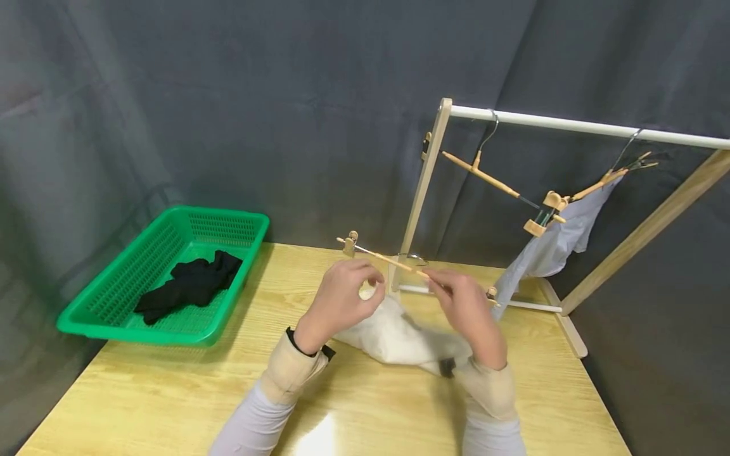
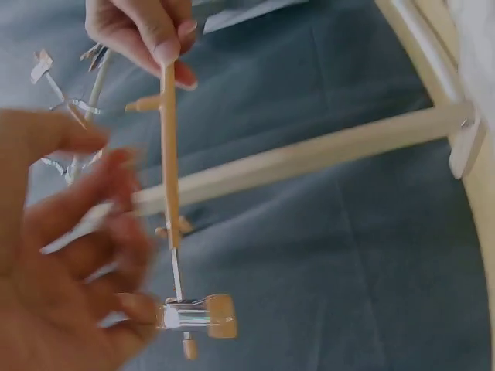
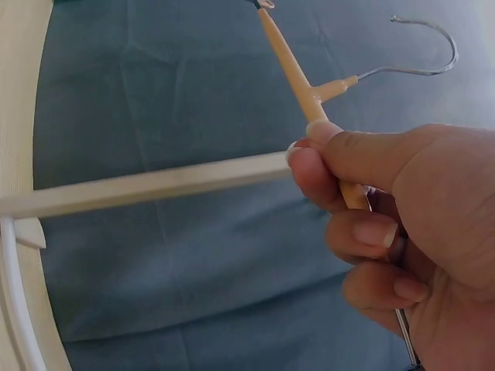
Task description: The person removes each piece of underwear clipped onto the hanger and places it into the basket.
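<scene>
My right hand (image 1: 469,310) pinches a wooden clip hanger (image 1: 399,263) on its bar, thumb against fingers, as the right wrist view shows up close. The metal hook (image 3: 433,71) of this hanger points away from the hand. At the hanger's far end sits a wooden clip (image 2: 221,315). My left hand (image 1: 342,297) is beside the bar with nothing in its loosely bent fingers; in the left wrist view they are blurred near the clip. Below both hands a crumpled white cloth (image 1: 382,339) lies on the table, partly covered by the right hand and wrist.
At the left stands a green basket (image 1: 259,237) with a black garment (image 1: 194,285) inside. A wooden rack (image 1: 424,183) with a white rail (image 1: 559,125) stands at the right. From it hang a clip hanger (image 1: 493,180) and a hanger bearing a light grey garment (image 1: 561,234).
</scene>
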The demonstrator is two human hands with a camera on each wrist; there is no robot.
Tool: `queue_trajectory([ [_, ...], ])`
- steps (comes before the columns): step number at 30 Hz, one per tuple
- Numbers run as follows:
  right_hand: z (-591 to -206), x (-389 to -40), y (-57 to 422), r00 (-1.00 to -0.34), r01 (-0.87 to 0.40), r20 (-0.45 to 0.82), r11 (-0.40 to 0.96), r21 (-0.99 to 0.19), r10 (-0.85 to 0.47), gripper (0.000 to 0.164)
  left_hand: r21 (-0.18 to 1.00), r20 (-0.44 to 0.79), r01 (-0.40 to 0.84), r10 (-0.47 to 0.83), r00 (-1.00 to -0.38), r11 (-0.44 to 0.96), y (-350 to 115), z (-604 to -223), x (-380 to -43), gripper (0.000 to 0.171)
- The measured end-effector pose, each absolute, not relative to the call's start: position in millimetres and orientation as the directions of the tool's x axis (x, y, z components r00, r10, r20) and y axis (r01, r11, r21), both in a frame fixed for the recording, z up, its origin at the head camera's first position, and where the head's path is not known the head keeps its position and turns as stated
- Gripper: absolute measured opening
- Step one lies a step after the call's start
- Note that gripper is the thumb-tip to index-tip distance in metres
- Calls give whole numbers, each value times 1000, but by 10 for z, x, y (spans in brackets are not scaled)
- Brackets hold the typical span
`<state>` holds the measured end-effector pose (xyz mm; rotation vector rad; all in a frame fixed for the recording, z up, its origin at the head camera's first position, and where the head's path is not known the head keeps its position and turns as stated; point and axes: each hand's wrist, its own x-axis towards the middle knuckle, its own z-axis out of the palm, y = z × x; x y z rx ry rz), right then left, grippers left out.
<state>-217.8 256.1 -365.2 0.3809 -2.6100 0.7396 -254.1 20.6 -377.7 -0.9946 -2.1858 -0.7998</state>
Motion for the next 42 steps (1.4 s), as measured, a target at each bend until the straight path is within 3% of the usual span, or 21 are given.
queue_trajectory([
  [3, -3686, -2188, 2618, -879, -367, 456, 812, -454, -142, 24, 351, 513, 727, 529, -676, 590, 316, -3944, -2554, 8],
  [6, -3711, -2174, 2664, -873, -375, 466, 806, -459, -141, 23, 398, 269, 653, 599, -755, 644, 467, -4201, -2565, 23],
  [10, -3698, -2155, 2703, -871, -378, 471, 806, -456, -142, 24, 408, 33, 598, 643, -765, 690, 676, -4534, -2540, 61],
  [13, -3657, -2143, 2712, -869, -384, 471, 806, -451, -151, 25, 373, -40, 619, 678, -734, 691, 789, -4738, -2518, 77],
  [21, -3603, -2056, 2738, -880, -384, 449, 792, -474, -158, 25, 346, -40, 669, 723, -690, 657, 821, -4886, -2452, 82],
  [27, -3582, -2049, 2750, -868, -395, 470, 793, -463, -159, 24, 357, 33, 772, 819, -573, 526, 720, -4887, -2665, 56],
  [30, -3602, -2027, 2787, -871, -395, 464, 792, -466, -161, 24, 397, 48, 774, 831, -555, 494, 686, -4898, -2784, 50],
  [36, -3568, -2028, 2825, -881, -373, 451, 795, -477, -143, 24, 459, 128, 750, 800, -586, 476, 612, -4886, -2934, 37],
  [42, -3551, -2037, 2837, -886, -361, 443, 807, -468, -139, 24, 583, 158, 652, 720, -675, 484, 546, -4857, -3001, 36],
])
